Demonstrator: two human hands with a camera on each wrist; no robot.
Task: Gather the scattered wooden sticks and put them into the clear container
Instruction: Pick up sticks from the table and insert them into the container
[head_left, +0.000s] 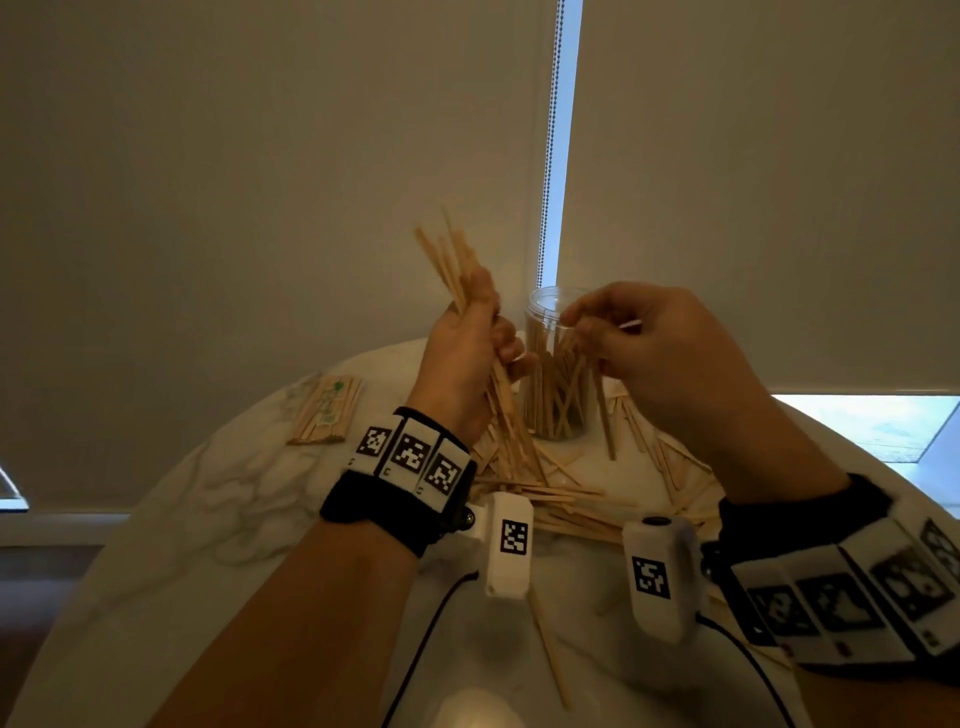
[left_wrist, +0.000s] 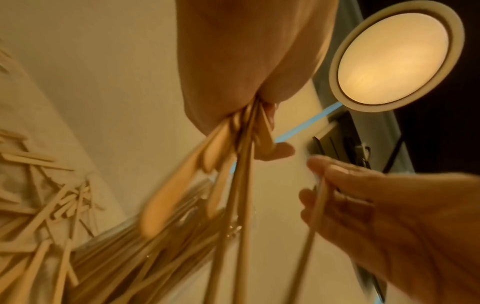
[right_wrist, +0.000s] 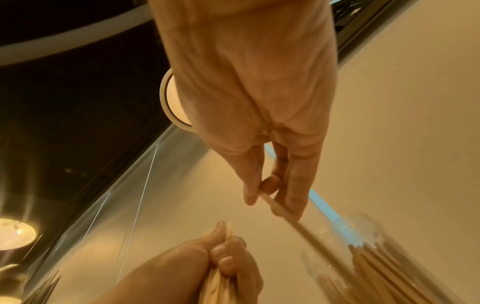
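Observation:
My left hand (head_left: 470, 338) grips a thick bundle of wooden sticks (head_left: 452, 265), raised just left of the clear container (head_left: 553, 384); the bundle (left_wrist: 233, 156) fans out below the fist. My right hand (head_left: 618, 332) pinches a single stick (right_wrist: 291, 218) between thumb and fingers, held over the container's rim with its lower end angled inside. The container (right_wrist: 363, 246) stands upright on the table and holds several sticks. Many loose sticks (head_left: 561, 499) lie scattered on the marble table around its base.
A wrapped pack of sticks (head_left: 324, 410) lies at the table's (head_left: 182, 519) far left. One loose stick (head_left: 550, 654) lies near me at the front. A window blind hangs close behind the container, with a bead chain (head_left: 550, 140). Cables run from the wrist cameras.

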